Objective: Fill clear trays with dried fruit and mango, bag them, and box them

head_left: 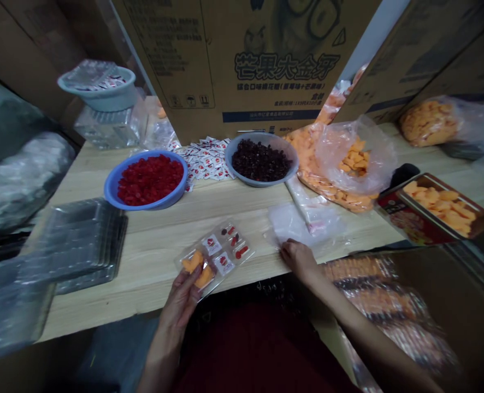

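Note:
My left hand (183, 295) grips the near left corner of a clear plastic tray (215, 254), fingers closed on it. In the tray's compartments lie orange candies (192, 261), two small printed packets (212, 244) and several red and dark pieces (241, 251). To the right, my right hand (301, 261) is closed in a pinch at the near edge of some clear plastic bags (291, 222) lying flat on the table. The fingertips are partly hidden, so how many bags they hold cannot be made out.
Behind stand a blue basin of red candies (149, 182), a bowl of dark candies (260, 161) and a pile of small packets (209, 158). Stacked clear trays (82, 234) sit left. Orange candies fill an open bag (354, 158) and a tin (442, 204) at right. A large carton (246, 98) blocks the back.

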{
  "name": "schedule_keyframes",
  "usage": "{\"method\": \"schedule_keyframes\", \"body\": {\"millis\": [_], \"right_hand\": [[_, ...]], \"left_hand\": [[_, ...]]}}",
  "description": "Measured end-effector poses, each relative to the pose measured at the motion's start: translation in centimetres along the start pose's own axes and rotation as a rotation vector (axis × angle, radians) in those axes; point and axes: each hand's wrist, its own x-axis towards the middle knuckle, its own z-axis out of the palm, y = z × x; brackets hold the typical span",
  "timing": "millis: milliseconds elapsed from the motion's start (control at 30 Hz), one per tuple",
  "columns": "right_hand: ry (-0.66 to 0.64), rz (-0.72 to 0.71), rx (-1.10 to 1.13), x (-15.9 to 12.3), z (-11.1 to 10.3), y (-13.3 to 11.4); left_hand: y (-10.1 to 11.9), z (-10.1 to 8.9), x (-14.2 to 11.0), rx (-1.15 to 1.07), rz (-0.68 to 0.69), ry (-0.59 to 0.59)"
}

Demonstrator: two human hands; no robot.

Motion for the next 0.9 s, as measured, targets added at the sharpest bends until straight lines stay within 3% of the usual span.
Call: {"method": "schedule_keyframes", "body": {"millis": [267, 433, 533, 767, 900], "right_hand": [[-0.060, 0.090, 0.377, 3.7, 0.8, 1.6], [-0.208, 0.098, 0.580, 3.8, 0.1, 1.8], [-0.218, 0.104, 0.647, 3.5, -0.4, 1.8], [0.028, 0.129, 0.661, 2.2, -0.6, 1.5], [0.154, 0.118, 0.597, 1.1, -0.1, 0.1]], "left_hand": [[-1.5, 1.8, 0.8, -0.026, -0.020, -0.075], [-2.8, 4.5, 1.8, -0.020, -0.025, -0.163], [-3.8, 5.7, 2.2, 0.036, -0.009, -0.204], [-5.2, 4.9, 1.5, 0.183, 0.079, -0.141], [-6.0, 4.3, 0.0, 0.261, 0.135, -0.173]]}}
